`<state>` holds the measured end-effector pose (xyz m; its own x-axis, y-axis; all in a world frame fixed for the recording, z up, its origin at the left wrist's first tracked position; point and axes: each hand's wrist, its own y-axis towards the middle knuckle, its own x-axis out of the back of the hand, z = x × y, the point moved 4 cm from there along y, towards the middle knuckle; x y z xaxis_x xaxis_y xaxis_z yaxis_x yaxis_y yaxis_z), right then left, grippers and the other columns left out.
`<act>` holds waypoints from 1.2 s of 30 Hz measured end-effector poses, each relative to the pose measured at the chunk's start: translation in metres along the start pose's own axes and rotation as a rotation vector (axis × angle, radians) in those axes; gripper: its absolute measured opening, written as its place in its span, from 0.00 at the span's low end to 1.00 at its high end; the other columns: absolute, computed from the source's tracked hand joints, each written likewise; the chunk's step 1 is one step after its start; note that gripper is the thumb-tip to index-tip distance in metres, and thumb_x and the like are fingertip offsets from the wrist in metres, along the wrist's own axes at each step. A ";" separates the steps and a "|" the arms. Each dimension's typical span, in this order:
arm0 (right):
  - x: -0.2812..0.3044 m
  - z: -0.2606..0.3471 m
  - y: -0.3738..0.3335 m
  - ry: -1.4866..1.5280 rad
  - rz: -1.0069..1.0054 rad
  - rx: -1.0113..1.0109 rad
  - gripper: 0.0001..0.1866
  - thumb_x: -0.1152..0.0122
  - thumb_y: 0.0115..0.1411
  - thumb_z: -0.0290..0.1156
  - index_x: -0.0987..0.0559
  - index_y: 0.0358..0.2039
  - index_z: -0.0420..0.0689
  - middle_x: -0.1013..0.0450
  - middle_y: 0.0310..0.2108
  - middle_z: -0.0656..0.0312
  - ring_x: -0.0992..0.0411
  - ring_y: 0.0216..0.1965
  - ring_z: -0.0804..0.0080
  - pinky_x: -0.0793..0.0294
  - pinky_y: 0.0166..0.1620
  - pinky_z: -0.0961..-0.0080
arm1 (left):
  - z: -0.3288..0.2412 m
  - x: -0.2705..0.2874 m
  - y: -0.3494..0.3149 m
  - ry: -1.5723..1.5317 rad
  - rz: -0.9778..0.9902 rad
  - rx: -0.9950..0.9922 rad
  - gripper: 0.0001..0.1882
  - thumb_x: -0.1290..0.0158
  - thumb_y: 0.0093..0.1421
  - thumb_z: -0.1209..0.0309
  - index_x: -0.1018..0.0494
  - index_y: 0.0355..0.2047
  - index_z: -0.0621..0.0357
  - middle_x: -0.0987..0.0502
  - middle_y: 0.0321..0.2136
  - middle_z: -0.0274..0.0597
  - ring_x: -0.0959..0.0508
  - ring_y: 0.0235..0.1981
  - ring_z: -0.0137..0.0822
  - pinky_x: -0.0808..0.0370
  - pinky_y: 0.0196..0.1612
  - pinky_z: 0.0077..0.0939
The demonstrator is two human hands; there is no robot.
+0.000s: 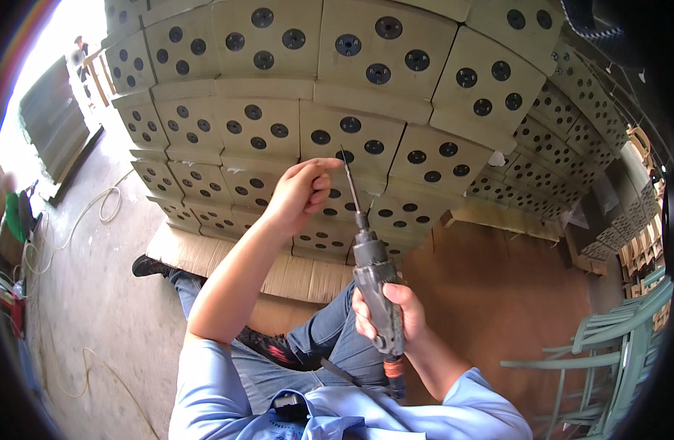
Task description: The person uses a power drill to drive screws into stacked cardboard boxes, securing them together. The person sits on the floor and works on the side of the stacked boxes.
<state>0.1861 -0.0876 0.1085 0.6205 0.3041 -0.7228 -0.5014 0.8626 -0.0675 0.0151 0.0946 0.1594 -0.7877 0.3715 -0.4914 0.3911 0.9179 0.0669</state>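
Observation:
My right hand is wrapped around the grey-black body of a power screwdriver, with an orange fitting at its rear end. Its long thin bit points up and away toward a wall of stacked beige box-like units. Round black discs with small holes are set in groups on their faces. The bit tip overlaps one black disc; whether it touches is unclear. My left hand has its index finger stretched to the bit near the tip. Its other fingers are curled in, hiding anything inside them.
Flattened cardboard lies beneath the stack's near edge, beside my crossed legs. Pale hoses trail over the concrete floor at left. Green metal frames stand at lower right. A person is far off at upper left.

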 end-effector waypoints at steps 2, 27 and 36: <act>-0.016 0.000 0.016 0.053 0.010 0.035 0.24 0.41 0.64 0.48 0.30 0.47 0.40 0.27 0.31 0.53 0.26 0.20 0.68 0.23 0.28 0.72 | -0.003 -0.011 0.013 0.007 -0.050 0.054 0.15 0.54 0.74 0.63 0.26 0.48 0.62 0.43 0.21 0.21 0.45 0.19 0.18 0.49 0.20 0.15; -0.098 0.007 0.067 0.394 -0.039 0.161 0.22 0.53 0.68 0.54 0.28 0.45 0.48 0.28 0.28 0.60 0.28 0.19 0.69 0.29 0.26 0.72 | 0.000 -0.019 0.057 0.031 -0.162 -0.014 0.15 0.55 0.73 0.63 0.26 0.46 0.63 0.37 0.19 0.28 0.35 0.17 0.25 0.39 0.21 0.23; -0.101 0.007 0.065 0.362 -0.077 0.171 0.24 0.54 0.68 0.56 0.29 0.49 0.48 0.28 0.29 0.60 0.29 0.19 0.71 0.30 0.26 0.72 | 0.004 -0.020 0.048 0.014 -0.196 -0.048 0.15 0.53 0.72 0.62 0.22 0.41 0.59 0.37 0.18 0.24 0.39 0.17 0.21 0.41 0.21 0.19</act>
<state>0.0951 -0.0590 0.1817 0.3849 0.1007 -0.9175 -0.3352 0.9414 -0.0372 0.0517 0.1309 0.1686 -0.8534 0.1868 -0.4867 0.2070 0.9783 0.0124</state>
